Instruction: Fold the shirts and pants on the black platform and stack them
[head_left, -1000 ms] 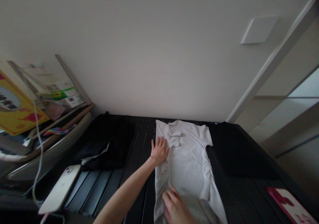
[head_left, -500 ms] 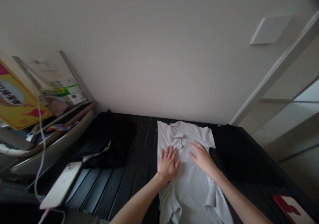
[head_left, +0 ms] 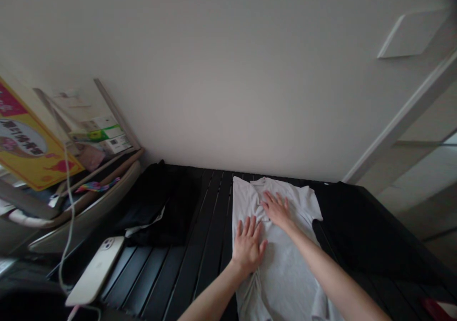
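Observation:
A light grey T-shirt lies flat, collar away from me, on a dark slatted table. My left hand presses palm-down on the shirt's middle, fingers spread, beside a gathered crease running toward the lower edge. My right hand rests flat on the chest just below the collar, touching only the shirt. Neither hand grips anything. The shirt's lower end runs out of the picture's bottom edge.
A folded black garment lies left of the shirt, and black cloth lies to its right. A white phone with a cable sits at the table's left edge, beside a beige tray. A red-and-white item shows bottom right.
My right hand has moved from the shirt's lower part up to the chest near the collar. The shirt's lower end now lies spread out, and my left hand has moved onto its middle.

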Demonstrator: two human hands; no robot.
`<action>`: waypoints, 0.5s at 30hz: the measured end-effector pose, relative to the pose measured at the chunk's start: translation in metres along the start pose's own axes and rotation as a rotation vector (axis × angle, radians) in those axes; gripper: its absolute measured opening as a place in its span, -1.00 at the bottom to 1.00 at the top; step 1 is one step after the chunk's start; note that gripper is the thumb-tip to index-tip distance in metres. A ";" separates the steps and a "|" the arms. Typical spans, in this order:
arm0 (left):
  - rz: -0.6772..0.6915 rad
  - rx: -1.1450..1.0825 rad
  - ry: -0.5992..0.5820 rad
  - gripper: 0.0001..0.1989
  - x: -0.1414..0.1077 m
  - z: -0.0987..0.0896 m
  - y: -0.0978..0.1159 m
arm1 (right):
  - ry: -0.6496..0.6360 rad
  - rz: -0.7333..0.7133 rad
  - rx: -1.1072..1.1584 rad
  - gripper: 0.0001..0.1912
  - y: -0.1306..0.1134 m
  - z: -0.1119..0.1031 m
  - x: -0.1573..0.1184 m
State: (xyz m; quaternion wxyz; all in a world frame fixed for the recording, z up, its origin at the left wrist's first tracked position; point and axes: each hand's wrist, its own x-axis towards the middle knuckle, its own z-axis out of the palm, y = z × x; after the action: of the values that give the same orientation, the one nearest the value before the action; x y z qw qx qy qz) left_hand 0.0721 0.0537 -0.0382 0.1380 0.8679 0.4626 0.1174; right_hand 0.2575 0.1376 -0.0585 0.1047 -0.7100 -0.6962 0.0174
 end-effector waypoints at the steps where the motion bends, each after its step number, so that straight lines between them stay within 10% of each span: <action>1: -0.003 0.002 -0.001 -0.41 0.000 0.000 0.000 | 0.018 0.096 -0.016 -0.43 0.011 0.001 0.001; 8: -0.003 0.042 0.019 -0.43 -0.001 -0.002 0.002 | 0.113 0.703 -0.106 -0.34 0.077 -0.016 0.000; 15: -0.008 0.022 0.016 -0.44 -0.003 -0.004 0.003 | 0.025 0.692 -0.036 -0.60 0.102 -0.037 -0.003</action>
State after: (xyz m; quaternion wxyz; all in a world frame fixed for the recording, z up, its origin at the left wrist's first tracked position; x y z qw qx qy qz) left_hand 0.0716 0.0503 -0.0335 0.1253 0.8665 0.4683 0.1189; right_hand 0.3638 0.1289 -0.0406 0.0886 -0.9060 -0.4129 0.0307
